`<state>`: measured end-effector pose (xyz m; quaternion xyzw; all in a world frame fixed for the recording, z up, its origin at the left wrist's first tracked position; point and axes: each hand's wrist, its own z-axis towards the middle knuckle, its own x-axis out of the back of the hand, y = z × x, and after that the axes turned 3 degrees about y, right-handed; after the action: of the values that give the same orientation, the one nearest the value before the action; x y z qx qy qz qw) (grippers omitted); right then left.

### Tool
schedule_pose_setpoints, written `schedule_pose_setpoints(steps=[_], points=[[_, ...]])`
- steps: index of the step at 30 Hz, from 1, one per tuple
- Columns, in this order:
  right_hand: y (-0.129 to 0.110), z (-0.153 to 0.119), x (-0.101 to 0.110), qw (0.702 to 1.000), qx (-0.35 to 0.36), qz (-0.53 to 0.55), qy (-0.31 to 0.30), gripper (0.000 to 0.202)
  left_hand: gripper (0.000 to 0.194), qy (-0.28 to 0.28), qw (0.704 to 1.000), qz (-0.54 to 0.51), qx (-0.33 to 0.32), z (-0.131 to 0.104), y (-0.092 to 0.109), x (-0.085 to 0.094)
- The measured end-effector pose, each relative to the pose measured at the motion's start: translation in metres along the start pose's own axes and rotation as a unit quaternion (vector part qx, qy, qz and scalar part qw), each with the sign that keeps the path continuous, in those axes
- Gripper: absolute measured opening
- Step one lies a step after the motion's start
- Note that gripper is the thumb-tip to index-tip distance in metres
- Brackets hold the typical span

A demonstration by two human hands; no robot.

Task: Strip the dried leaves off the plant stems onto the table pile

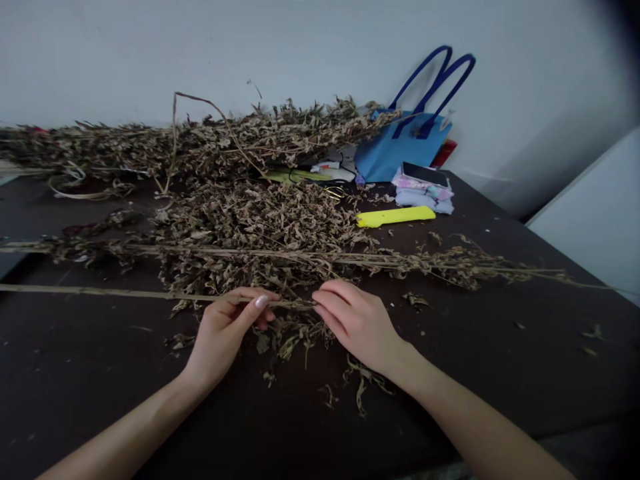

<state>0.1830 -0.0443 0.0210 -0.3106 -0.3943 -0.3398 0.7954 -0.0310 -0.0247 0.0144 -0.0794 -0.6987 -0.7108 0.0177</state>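
I have the dry stalk (pixel 115 291) lying crosswise along the near side of the leaf pile (pixel 260 220). Of my hands, the left hand (pixel 217 327) closes thumb and fingers on it, just in front of the pile; the right hand (pixel 357 327) curls its fingers together at the stalk's end, near the pile's right front, but its thumb is hidden, so I cannot tell what it grips. The stalk looks brittle, so I'd brace it with the left and work the right lightly, close to the pile.
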Motion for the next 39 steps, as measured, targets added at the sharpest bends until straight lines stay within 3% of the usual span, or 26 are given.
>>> schedule_pose_setpoints(steps=[14, 22, 26, 30, 39], points=[[-0.003, 0.001, 0.001, 0.999, -0.025, 0.03, 0.034, 0.017, 0.023, 0.0, 1.0, 0.014, -0.002, 0.002, -0.002, 0.001], [-0.016, 0.005, -0.007, 0.998, 0.01, -0.054, 0.007, 0.018, 0.024, -0.005, 1.0, 0.024, -0.009, 0.001, -0.003, -0.002], [-0.017, 0.004, -0.012, 0.996, 0.014, -0.086, 0.027, 0.022, 0.025, -0.01, 0.999, 0.042, -0.024, 0.0, -0.006, -0.002], [-0.018, 0.003, -0.012, 0.994, 0.025, -0.09, 0.051, 0.019, 0.025, 0.0, 0.998, 0.052, -0.032, 0.0, -0.005, -0.002], [-0.019, 0.005, -0.016, 0.994, 0.008, -0.107, 0.022, 0.015, 0.023, -0.011, 0.998, 0.046, -0.037, -0.001, -0.005, -0.004]])
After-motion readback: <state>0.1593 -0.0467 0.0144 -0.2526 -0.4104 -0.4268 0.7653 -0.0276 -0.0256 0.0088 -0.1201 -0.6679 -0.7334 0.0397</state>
